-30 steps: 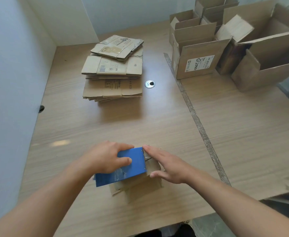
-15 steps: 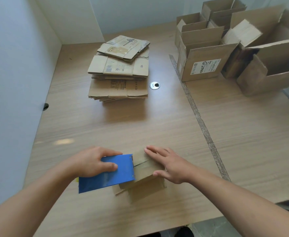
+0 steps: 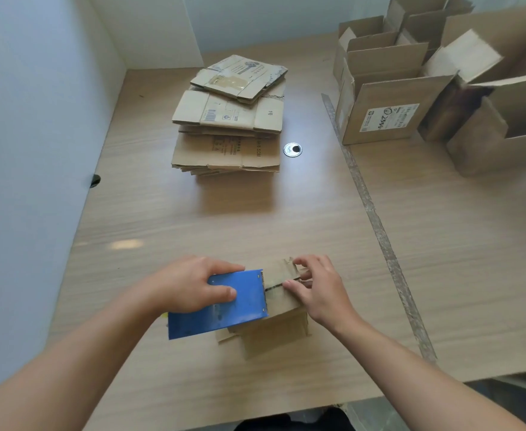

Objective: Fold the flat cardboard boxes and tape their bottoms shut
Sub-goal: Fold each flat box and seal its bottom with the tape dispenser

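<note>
Near the worktop's point(image 3: 286, 219) front edge stands the small box point(image 3: 274, 337). The left hand point(image 3: 190, 284) has its grip clamped on a blue tape dispenser point(image 3: 239, 309) lying over the box top, and the right hand point(image 3: 320, 290) has its grip curled onto that top's right edge. A wide stretch of worktop separates it from the stack of flat boxes point(image 3: 227, 147) toward the back, and folded boxes point(image 3: 386, 110) crowd the back right corner.

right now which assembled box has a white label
The nearest-left box of the far-right group; its front bears a white label, the others show plain cardboard.
</note>
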Available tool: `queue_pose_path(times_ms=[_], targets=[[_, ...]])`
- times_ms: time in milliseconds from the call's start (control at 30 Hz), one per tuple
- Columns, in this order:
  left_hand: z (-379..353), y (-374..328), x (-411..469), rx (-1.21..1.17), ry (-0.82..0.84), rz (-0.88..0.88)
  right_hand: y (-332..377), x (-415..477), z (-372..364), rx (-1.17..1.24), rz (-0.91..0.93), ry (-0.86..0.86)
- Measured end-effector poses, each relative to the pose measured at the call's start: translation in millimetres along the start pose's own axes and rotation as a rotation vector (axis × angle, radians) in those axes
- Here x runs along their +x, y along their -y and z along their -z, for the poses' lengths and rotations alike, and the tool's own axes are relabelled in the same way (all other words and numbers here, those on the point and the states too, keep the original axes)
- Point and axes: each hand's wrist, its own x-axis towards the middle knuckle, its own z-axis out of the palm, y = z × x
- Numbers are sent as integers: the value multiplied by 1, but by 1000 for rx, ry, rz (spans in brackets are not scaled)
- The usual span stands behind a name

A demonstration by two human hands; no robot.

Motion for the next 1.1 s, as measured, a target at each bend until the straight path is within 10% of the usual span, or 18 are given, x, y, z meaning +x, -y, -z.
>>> queue_pose_path(times_ms=[500, 967, 1100], targets=[[5, -17, -8, 176, -6, 2, 32, 12, 16, -610, 384, 378], [-1, -35, -2, -56, -15, 6, 29, 25, 30, 315, -216, 447], [-3, -41, 4, -44, 28, 17, 22, 26, 43, 236, -224, 498]])
